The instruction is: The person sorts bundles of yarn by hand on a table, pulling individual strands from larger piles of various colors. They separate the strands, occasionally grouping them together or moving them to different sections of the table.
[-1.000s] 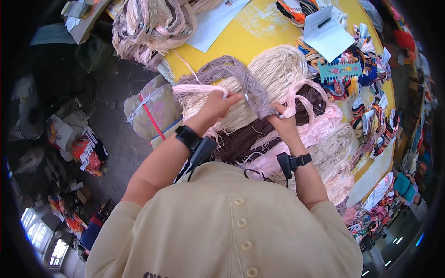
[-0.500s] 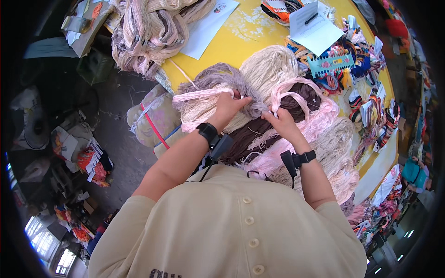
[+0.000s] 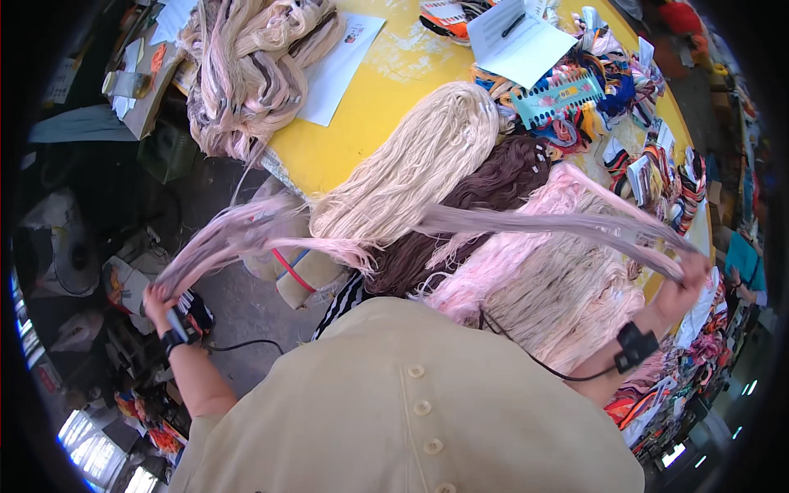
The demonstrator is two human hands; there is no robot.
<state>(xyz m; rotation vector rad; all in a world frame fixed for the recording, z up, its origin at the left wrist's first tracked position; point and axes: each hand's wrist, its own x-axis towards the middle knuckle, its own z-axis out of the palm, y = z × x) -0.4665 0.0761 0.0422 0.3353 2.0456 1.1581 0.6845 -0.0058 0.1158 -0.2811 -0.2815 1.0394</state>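
At far left my left hand (image 3: 156, 304) is closed round one end of a pink and mauve-grey bundle of yarn (image 3: 226, 240), past the table's edge. Out at the right my right hand (image 3: 686, 283) grips another pink and mauve-grey length of yarn (image 3: 534, 223), stretched across the piled skeins. Motion smears both lengths, so I cannot tell whether they join in the middle. Beneath them lie a cream skein (image 3: 419, 156), a dark brown skein (image 3: 497, 177), a pale pink skein (image 3: 485, 271) and a beige skein (image 3: 559, 287).
The yellow table (image 3: 403, 70) bears a large mixed yarn heap (image 3: 255, 74) and a paper sheet (image 3: 343, 70). Multicoloured thread bundles (image 3: 616, 94), a teal punched card (image 3: 557, 100) and a white sheet with a pen (image 3: 526, 45) lie far right. A padded seat (image 3: 300, 275) adjoins the edge.
Both hands have swung from the middle of the skeins out to opposite sides, drawing the pink and mauve-grey yarn with them. The cream and brown skeins are more uncovered. The view has shifted slightly.
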